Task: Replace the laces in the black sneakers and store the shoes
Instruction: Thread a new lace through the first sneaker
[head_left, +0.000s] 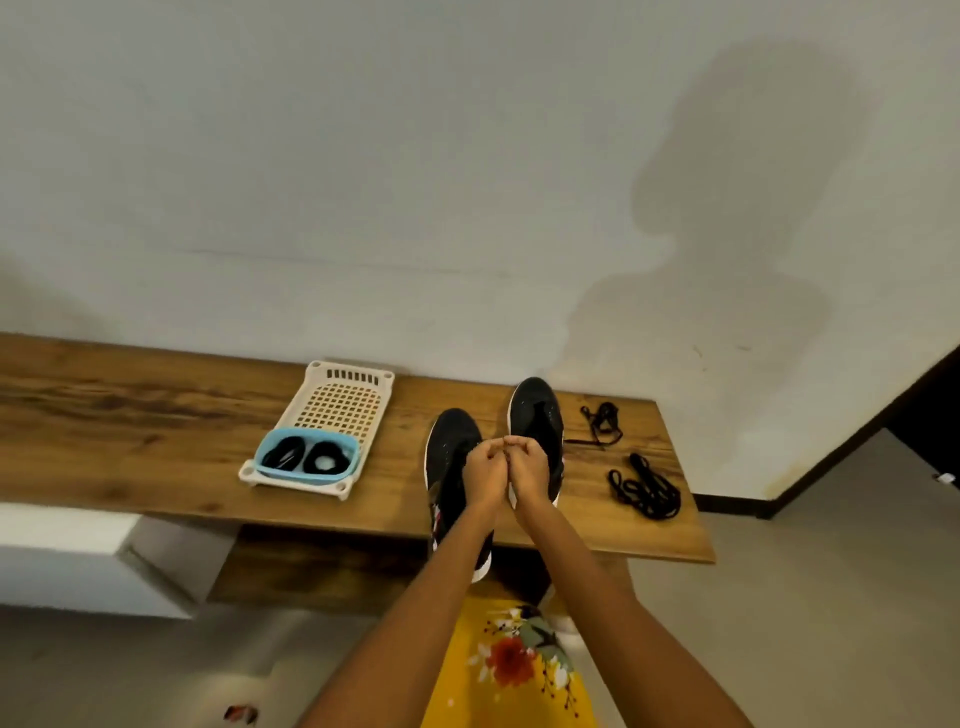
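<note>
Hands, left hand (484, 468) and right hand (529, 467), curl together over sneakers (451, 441), contents unclear.

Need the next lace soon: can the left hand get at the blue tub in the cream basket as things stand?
Probably yes. The blue tub sits open-topped left of the left hand, with bare wooden shelf between, but the hand is pinching something at the sneaker first.

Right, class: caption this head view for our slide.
Both hands work together above two black sneakers on a wooden shelf, loose laces lying alongside.
</note>
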